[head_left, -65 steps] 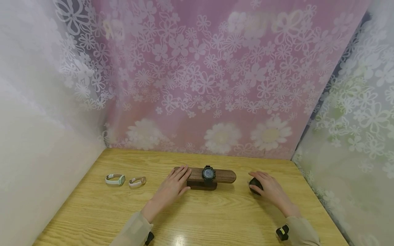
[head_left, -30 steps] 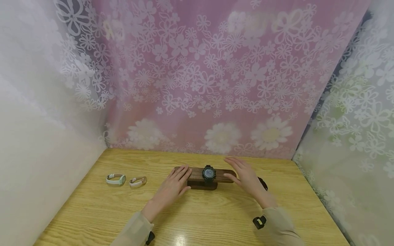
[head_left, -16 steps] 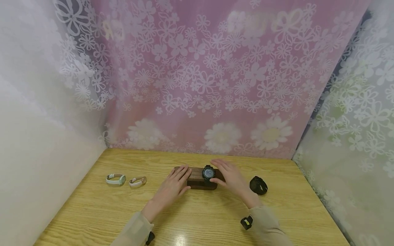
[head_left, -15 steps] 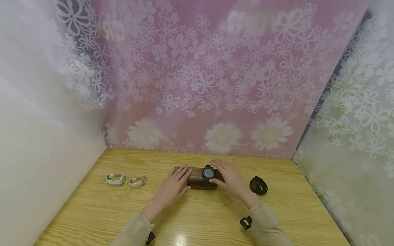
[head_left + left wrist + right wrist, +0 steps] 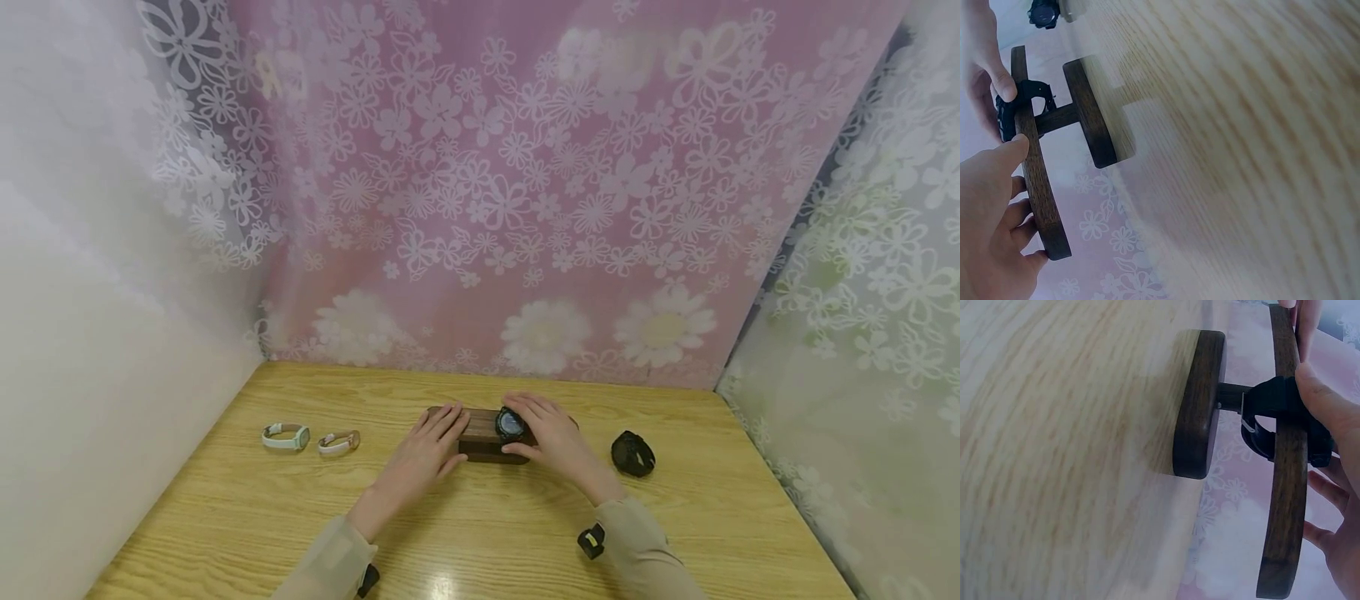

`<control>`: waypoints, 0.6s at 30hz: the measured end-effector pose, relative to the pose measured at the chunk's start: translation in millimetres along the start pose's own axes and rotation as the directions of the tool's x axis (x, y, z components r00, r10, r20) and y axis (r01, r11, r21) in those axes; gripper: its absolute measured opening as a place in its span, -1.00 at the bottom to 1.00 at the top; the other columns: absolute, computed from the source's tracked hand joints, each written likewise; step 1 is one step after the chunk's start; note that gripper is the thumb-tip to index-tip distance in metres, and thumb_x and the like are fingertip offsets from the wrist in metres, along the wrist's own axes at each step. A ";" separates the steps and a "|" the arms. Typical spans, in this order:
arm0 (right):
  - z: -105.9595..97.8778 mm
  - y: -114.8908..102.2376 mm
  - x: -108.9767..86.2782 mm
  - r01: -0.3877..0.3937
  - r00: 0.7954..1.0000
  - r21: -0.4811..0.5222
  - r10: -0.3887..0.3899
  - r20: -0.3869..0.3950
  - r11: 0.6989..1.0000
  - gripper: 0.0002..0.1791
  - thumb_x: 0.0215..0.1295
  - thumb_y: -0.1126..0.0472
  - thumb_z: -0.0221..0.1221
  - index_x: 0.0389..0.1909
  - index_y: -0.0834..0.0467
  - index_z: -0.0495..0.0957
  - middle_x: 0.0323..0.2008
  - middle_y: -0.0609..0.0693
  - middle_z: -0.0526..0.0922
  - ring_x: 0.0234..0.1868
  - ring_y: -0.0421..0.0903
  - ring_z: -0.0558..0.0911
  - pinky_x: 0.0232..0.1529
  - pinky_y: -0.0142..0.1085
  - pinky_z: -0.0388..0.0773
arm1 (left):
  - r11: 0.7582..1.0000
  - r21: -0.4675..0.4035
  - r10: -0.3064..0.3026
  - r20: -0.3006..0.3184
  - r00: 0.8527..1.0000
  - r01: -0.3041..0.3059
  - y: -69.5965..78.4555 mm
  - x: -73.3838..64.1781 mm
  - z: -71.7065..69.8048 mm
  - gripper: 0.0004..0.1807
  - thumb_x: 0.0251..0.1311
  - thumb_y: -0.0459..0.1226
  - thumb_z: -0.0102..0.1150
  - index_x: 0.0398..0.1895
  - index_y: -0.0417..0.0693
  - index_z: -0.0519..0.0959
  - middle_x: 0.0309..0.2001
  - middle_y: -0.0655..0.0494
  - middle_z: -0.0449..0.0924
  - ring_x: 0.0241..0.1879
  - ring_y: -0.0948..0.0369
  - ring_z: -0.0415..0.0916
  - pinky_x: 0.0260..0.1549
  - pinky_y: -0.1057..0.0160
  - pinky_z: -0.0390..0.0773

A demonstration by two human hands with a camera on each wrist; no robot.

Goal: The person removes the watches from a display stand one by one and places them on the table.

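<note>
A dark wooden T-shaped watch stand stands mid-table, its rounded bar raised above a flat base. A black digital wristwatch is looped around the bar, its strap ring hanging below in the right wrist view. My left hand holds the bar's left end, thumb at the near edge and fingers over the top. With thumb and fingers, my right hand grips the watch from its right side, covering most of the bar's right half. The watch face appears tilted slightly to the left.
Another black watch lies on the wooden table, right of the stand. To the left lie a mint-green watch and a white-strapped watch. A pink floral curtain hangs behind the table.
My right hand has left the black watch on the right, moved left to the stand and closed on the mounted watch, whose face has turned slightly. My left hand has stayed.
</note>
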State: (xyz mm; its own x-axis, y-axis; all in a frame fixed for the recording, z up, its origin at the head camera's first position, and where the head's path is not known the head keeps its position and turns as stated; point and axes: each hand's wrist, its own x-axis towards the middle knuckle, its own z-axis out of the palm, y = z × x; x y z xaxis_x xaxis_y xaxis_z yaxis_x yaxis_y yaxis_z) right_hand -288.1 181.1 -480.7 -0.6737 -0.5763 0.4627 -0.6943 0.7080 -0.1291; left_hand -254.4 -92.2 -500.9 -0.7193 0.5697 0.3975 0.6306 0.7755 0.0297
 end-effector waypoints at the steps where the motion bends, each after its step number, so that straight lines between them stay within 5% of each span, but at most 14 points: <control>1: 0.4 0.0 -0.1 0.005 1.000 0.003 -0.005 -0.005 1.000 -0.14 0.11 -0.08 0.47 0.43 0.10 0.43 0.34 0.10 0.52 0.38 0.17 0.43 0.31 0.27 0.38 | 1.000 -0.002 -0.002 0.004 1.000 0.002 0.2 0.0 -0.5 -0.29 0.49 0.03 0.06 0.56 -0.09 0.24 0.55 -0.06 0.14 0.52 -0.01 0.16 0.47 -0.12 0.20; 18: 0.2 9.6 -8.4 -0.069 0.997 0.043 0.068 0.027 0.997 -0.19 0.16 -0.11 0.44 0.40 0.06 0.44 0.35 0.12 0.51 0.39 0.18 0.42 0.33 0.26 0.36 | 1.000 -0.015 -0.003 0.006 1.000 0.003 0.5 0.0 -2.2 -0.29 0.47 0.00 0.10 0.56 -0.11 0.24 0.55 -0.07 0.15 0.52 -0.01 0.16 0.47 -0.13 0.18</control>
State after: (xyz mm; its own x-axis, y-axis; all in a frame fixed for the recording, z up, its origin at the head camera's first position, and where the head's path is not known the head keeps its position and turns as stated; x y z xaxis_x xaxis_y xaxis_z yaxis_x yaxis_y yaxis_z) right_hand -289.2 192.7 -486.0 -0.7258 -0.5377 0.4291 -0.6566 0.7276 -0.1988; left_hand -253.5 -92.4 -498.9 -0.7228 0.5689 0.3922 0.6327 0.7731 0.0447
